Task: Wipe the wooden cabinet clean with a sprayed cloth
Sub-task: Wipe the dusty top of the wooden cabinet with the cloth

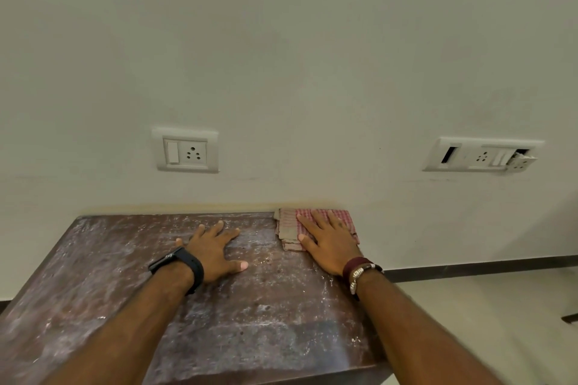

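Note:
The dark wooden cabinet top is streaked with pale dust and smears and stands against a wall. A folded pink-and-beige checked cloth lies at its far right corner. My right hand presses flat on the cloth with fingers straight and spread. My left hand rests flat on the bare wood left of the cloth, fingers spread, a black watch on the wrist.
A white switch-and-socket plate sits on the wall above the cabinet. A second, broken plate is on the wall to the right. Pale floor with a dark skirting strip lies right of the cabinet.

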